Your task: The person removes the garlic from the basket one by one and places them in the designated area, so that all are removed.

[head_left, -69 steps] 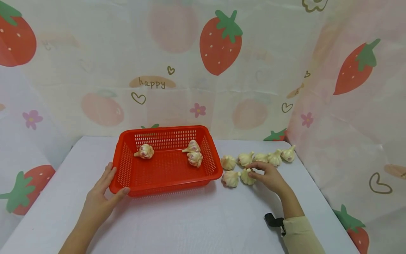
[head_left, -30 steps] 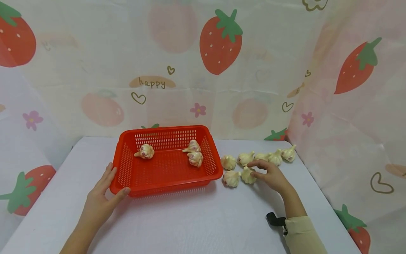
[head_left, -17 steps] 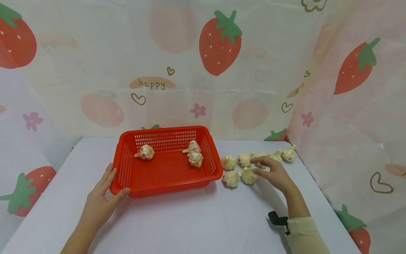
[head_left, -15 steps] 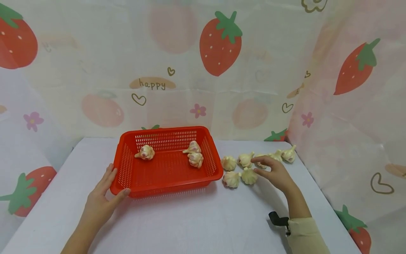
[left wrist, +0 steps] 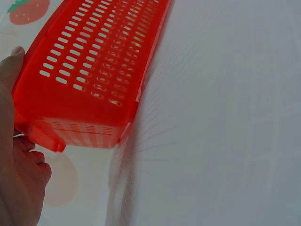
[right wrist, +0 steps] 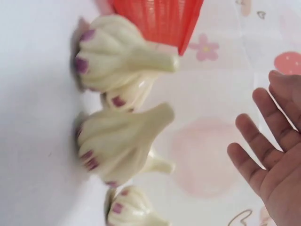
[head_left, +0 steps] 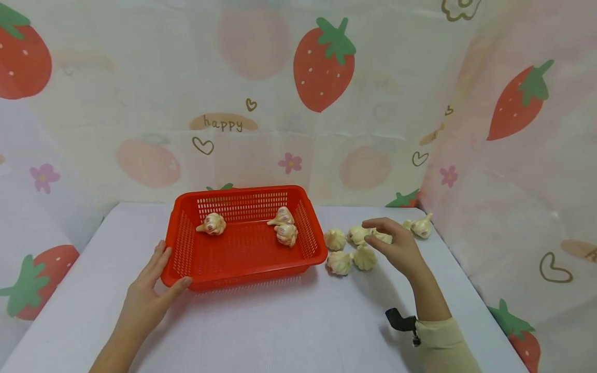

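Note:
A red plastic basket [head_left: 242, 267] with slotted sides stands on the table. Inside it lie one garlic bulb [head_left: 214, 224] at the left and two touching garlic bulbs [head_left: 286, 234] at the right. My left hand [head_left: 146, 298] holds the basket's near-left corner; in the left wrist view its thumb [left wrist: 13, 63] is on the rim and the fingers [left wrist: 35, 162] curl below it. My right hand [head_left: 396, 246], holding nothing, hovers over loose garlic bulbs beside the basket, nearest the front-right bulb [head_left: 365, 258]. In the right wrist view its fingers [right wrist: 270, 125] are spread apart from the bulbs.
Several loose bulbs form a back row from a bulb [head_left: 335, 239] by the basket to a bulb [head_left: 422, 226] near the table's right edge. Another bulb [head_left: 339, 263] sits in front. Strawberry-print cloth [head_left: 261, 155] closes off the back and sides of the white table [head_left: 261, 331].
My right hand has risen from around the front-right garlic bulb and now hovers above it, partly covering the back row. That bulb stays put. The left hand and basket keep their place.

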Available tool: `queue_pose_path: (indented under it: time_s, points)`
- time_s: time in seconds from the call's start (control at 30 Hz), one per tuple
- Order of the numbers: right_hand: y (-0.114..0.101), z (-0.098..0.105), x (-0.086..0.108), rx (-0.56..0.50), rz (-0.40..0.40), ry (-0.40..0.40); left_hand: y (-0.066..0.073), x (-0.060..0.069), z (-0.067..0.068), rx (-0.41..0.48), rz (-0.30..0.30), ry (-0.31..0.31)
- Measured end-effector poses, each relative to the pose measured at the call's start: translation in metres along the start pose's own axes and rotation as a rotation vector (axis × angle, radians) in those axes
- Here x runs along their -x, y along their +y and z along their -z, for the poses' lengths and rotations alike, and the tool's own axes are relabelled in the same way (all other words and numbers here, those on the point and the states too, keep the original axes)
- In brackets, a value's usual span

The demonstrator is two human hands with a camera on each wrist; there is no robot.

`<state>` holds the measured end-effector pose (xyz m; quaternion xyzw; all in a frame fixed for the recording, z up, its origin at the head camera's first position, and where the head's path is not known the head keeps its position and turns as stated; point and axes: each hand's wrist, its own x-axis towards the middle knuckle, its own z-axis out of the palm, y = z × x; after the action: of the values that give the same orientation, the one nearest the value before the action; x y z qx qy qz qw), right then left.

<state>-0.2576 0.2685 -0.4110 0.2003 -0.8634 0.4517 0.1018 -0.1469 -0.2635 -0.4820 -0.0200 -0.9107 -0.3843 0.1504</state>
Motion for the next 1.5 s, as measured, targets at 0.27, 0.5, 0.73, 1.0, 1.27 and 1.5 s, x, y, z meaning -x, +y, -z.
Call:
queue_pose_path:
  time_s: [0.27,0.5,0.73,1.0,1.27,1.5]
  points:
    - [-0.039,-0.013,-0.031,0.017,0.096,-0.055,0.0,0.001,0.002,-0.004,-0.006,0.017]
    - [-0.074,-0.026,-0.071,0.023,0.205,-0.139,-0.003,0.003,0.004,-0.002,0.008,0.02]
    - [-0.109,-0.04,-0.111,0.091,0.289,-0.215,-0.004,0.004,0.004,-0.002,0.005,0.02]
    - [-0.149,-0.072,-0.151,0.085,0.334,-0.315,-0.007,0.003,0.003,-0.004,-0.003,0.019]
    - [-0.164,-0.115,-0.185,0.112,0.399,-0.367,-0.006,-0.002,-0.003,0.021,-0.005,0.011]
    - [-0.175,-0.161,-0.202,0.105,0.393,-0.443,-0.002,-0.001,0.0,0.012,0.009,-0.001]
